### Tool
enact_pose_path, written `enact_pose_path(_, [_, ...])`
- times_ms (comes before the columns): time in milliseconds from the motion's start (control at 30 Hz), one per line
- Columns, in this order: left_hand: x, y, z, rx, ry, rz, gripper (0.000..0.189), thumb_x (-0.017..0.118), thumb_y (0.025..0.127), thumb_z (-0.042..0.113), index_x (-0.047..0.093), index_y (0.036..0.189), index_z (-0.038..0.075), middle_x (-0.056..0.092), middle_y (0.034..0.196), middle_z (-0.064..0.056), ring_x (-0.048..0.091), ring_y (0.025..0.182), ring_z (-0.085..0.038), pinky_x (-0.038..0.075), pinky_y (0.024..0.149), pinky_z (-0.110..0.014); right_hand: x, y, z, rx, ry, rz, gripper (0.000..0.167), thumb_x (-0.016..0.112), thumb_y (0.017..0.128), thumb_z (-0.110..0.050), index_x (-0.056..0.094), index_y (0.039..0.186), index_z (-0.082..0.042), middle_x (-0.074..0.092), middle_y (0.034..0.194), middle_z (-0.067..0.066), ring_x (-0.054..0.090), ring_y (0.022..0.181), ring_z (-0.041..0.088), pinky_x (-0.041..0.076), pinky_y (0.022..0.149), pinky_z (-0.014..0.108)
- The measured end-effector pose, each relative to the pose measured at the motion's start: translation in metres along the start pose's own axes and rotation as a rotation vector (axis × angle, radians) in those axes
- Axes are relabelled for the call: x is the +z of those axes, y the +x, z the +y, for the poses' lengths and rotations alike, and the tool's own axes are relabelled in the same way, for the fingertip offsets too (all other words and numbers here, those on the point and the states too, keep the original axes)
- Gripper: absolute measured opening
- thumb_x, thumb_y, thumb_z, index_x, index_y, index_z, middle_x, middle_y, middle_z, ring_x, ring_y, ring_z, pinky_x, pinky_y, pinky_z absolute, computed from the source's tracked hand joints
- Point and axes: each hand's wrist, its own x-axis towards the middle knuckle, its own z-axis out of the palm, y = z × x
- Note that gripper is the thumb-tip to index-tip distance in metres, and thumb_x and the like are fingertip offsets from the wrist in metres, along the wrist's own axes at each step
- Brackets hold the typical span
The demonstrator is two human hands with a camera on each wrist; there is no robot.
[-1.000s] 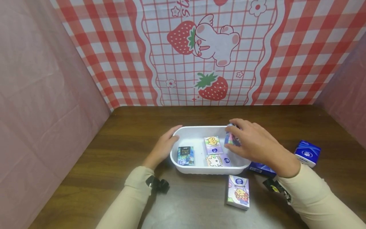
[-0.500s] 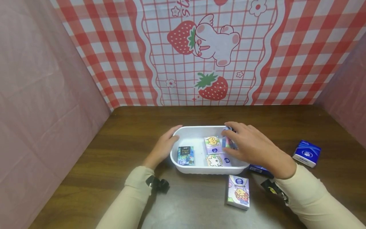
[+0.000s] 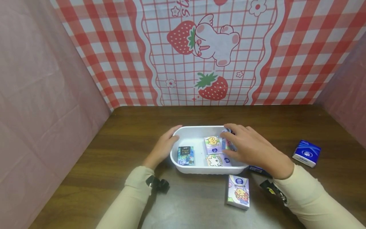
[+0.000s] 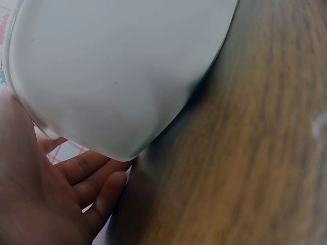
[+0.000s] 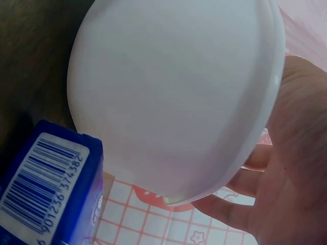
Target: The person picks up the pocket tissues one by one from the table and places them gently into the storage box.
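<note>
My left hand (image 3: 161,148) grips the left end of a white plastic basin (image 3: 200,170), thumb over the rim and fingers along the outside, as the left wrist view shows. Over the basin's right end, my right hand (image 3: 254,148) pinches a colourful pocket tissue pack (image 3: 227,143), mostly covered by the fingers. Left of it inside the basin lies a pack with a yellow cartoon (image 3: 213,141), overlapping a pack with a white cartoon animal (image 3: 215,160). A dark blue-green pack marked "Face" (image 3: 186,156) lies at the left end.
A purple cartoon tissue pack (image 3: 238,192) lies in front of the basin on the wooden table (image 3: 128,127). One blue pack (image 3: 307,153) lies to the right; another blue pack (image 5: 48,186) sits beside the basin's right end, partly beneath my right forearm. A checked cloth (image 3: 123,63) hangs behind.
My right hand has shifted left and slightly lower with the tissue pack, bringing it from the basin's right rim to beside the yellow cartoon pack. The left hand and basin have stayed put.
</note>
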Motion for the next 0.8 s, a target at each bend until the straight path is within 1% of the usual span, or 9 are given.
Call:
enact_pose_path(233, [0.0005,0.0002,0.0003,-0.003,0.006,0.002,0.046,0.048,0.104,0.022,0.049,0.149,0.019,0.048,0.151,-0.001,0.042,0.139,-0.025,0.029,0.115,-0.053,0.0014,-0.0017,-0.0002,0.001,-0.012,-0.036,0.060,0.079,0.085,-0.041,0.062,0.136,-0.016,0.048,0.148,0.018,0.046,0.133,0.039,0.042,0.103,0.060])
enact_pose_path(633, [0.0001,0.0004,0.0000,-0.008,-0.003,-0.008,0.046,0.047,0.105,0.022,0.048,0.150,0.017,0.048,0.152,-0.001,0.042,0.139,-0.024,0.029,0.115,-0.052,0.0041,-0.0017,0.0016,0.004,-0.016,-0.052,0.057,0.079,0.085,-0.038,0.063,0.135,-0.015,0.049,0.147,0.019,0.048,0.132,0.039,0.043,0.101,0.060])
enact_pose_path(800, [-0.0005,0.0002,-0.0003,0.007,-0.011,-0.009,0.045,0.047,0.105,0.021,0.049,0.150,0.016,0.048,0.151,-0.002,0.043,0.139,-0.025,0.030,0.115,-0.052,0.0050,-0.0013,0.0017,0.009,-0.012,-0.059,0.057,0.078,0.086,-0.038,0.062,0.136,-0.015,0.048,0.148,0.019,0.048,0.132,0.039,0.043,0.101,0.059])
